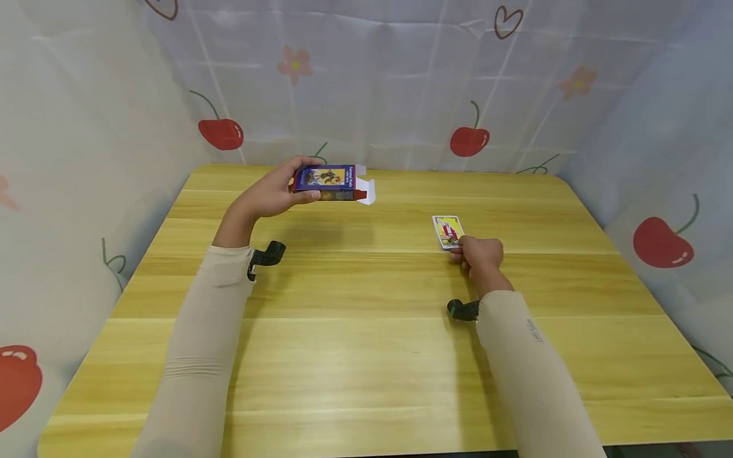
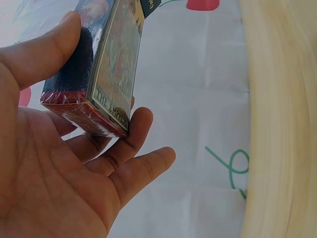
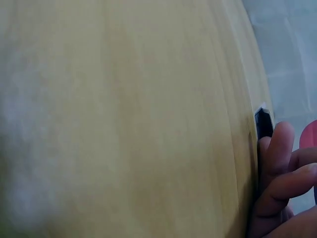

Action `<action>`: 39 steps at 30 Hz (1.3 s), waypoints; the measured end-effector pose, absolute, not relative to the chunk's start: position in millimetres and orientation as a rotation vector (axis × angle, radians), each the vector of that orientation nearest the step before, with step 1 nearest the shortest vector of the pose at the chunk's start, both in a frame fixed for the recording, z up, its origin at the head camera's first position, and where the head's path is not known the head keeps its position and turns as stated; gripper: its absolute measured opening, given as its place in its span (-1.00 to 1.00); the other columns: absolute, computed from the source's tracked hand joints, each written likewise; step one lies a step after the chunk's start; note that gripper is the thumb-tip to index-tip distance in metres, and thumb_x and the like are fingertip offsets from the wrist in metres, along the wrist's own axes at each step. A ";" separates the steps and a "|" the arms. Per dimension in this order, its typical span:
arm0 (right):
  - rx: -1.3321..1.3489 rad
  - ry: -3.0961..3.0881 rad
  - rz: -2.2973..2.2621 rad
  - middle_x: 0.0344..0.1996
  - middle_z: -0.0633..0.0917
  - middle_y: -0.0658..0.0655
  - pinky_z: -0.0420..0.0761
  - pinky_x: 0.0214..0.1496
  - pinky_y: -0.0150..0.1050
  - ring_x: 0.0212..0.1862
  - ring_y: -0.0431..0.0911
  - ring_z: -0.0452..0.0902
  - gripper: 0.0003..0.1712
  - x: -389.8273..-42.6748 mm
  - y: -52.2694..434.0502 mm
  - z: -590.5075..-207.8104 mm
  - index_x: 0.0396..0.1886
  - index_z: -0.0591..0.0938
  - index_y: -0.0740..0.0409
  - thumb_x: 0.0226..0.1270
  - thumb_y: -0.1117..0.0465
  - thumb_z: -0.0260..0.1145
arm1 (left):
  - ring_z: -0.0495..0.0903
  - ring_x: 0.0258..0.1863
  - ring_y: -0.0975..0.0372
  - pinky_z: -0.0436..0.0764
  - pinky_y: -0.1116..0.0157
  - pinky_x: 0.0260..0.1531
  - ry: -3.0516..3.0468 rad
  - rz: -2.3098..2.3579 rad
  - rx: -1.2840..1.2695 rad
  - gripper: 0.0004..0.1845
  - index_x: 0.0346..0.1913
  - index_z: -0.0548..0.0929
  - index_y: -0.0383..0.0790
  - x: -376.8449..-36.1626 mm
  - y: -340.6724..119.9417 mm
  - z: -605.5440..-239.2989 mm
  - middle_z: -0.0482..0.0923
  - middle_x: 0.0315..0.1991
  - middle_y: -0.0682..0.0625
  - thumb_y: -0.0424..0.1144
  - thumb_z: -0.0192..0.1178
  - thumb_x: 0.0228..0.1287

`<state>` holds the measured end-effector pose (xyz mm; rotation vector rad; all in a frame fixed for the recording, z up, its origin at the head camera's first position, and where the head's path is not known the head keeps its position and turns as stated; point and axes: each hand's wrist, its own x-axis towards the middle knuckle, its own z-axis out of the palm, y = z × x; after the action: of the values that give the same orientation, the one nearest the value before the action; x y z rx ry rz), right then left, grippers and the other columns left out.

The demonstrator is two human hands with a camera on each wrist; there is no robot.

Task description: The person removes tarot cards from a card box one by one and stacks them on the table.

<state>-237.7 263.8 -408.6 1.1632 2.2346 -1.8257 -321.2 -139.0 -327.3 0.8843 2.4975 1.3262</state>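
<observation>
Left hand: the left hand (image 1: 273,191) holds a card box (image 1: 331,182) above the table, thumb on one broad face and fingers (image 2: 130,144) curled under the other, so the box is clamped by its closed end near the palm.
Card box: it is blue and red with a picture on its broad face; its far end, away from the palm, is open, with a white flap (image 1: 366,191) hanging out. The left wrist view shows the words "THE EMPRESS" on the side nearest the fingertips.
Right hand: the right hand (image 1: 480,254) rests on the table with fingers bent, pinching the near end of a stack of cards (image 1: 447,231); the rest of the stack lies flat just beyond the fingertips.
Cards: the top card faces up, yellow with a small figure. In the right wrist view only a dark corner shows beside the fingers (image 3: 277,153).
Between the hands: bare wood, with the box well apart from the cards, off toward the far left.
Near the wrists: a black camera mount (image 1: 266,256) sits under each beige sleeve (image 1: 212,331).
Surface: a pale yellow wooden table (image 1: 355,356) with long plank lines.
Room: a white curtain (image 1: 401,83) printed with cherries, hearts and flowers closes in three sides.
</observation>
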 end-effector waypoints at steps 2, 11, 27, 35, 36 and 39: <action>1.155 2.257 -1.796 -0.79 0.64 -0.12 0.36 -0.68 -0.47 -0.69 -0.31 0.58 -0.53 -239.4 264.3 -410.3 0.17 0.51 0.37 0.36 0.18 0.12 | 0.38 0.17 0.03 0.50 0.05 0.13 2.498 1.328 0.889 -0.33 0.46 0.20 -0.08 -320.5 -138.9 -327.3 0.27 0.31 -0.18 -0.20 0.24 0.37; 1.106 2.362 -1.660 -0.85 0.59 -0.14 0.41 -0.66 -0.46 -0.73 -0.32 0.55 -0.62 -243.6 265.0 -410.6 0.01 0.60 0.39 0.36 0.20 0.15 | 0.38 0.17 0.04 0.51 0.02 0.13 2.508 1.329 0.898 -0.32 0.45 0.20 -0.07 -318.3 -139.8 -326.0 0.27 0.31 -0.17 -0.15 0.25 0.36; 1.052 2.376 -1.651 -0.69 0.64 -0.14 0.43 -0.59 -0.42 -0.70 -0.30 0.49 -0.44 -253.4 258.5 -400.0 0.18 0.48 0.34 0.42 -0.02 0.05 | 0.38 0.18 0.03 0.49 0.04 0.13 2.525 1.338 0.873 -0.32 0.46 0.20 -0.11 -317.5 -144.8 -328.5 0.28 0.32 -0.19 -0.18 0.24 0.37; 0.458 2.390 -2.050 -0.63 0.59 -0.07 0.27 -0.63 -0.35 -0.70 -0.22 0.34 -0.64 -267.8 207.6 -350.2 0.05 0.53 0.17 0.49 0.01 0.13 | 0.39 0.17 0.04 0.48 0.05 0.13 2.507 1.371 0.885 -0.33 0.45 0.22 -0.15 -316.4 -143.3 -330.6 0.29 0.32 -0.18 -0.21 0.25 0.36; 0.359 2.375 -2.064 -0.61 0.59 -0.06 0.25 -0.63 -0.35 -0.69 -0.22 0.33 -0.69 -269.1 198.9 -343.2 0.02 0.54 0.13 0.48 0.02 0.16 | 0.39 0.17 0.03 0.48 0.05 0.13 2.506 1.370 0.888 -0.33 0.45 0.22 -0.15 -316.3 -142.7 -330.8 0.28 0.33 -0.19 -0.21 0.25 0.36; 0.124 2.368 -2.046 -0.55 0.60 -0.05 0.22 -0.61 -0.37 -0.66 -0.21 0.30 -0.74 -273.7 175.0 -326.8 -0.08 0.57 0.12 0.44 0.04 0.24 | 0.39 0.18 0.04 0.49 0.06 0.14 2.498 1.373 0.888 -0.32 0.45 0.21 -0.13 -316.7 -140.3 -332.1 0.27 0.34 -0.18 -0.20 0.25 0.36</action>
<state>-273.7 175.0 -326.8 0.1239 2.3679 -2.0458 -316.7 -140.3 -332.1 0.8879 2.4976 1.3725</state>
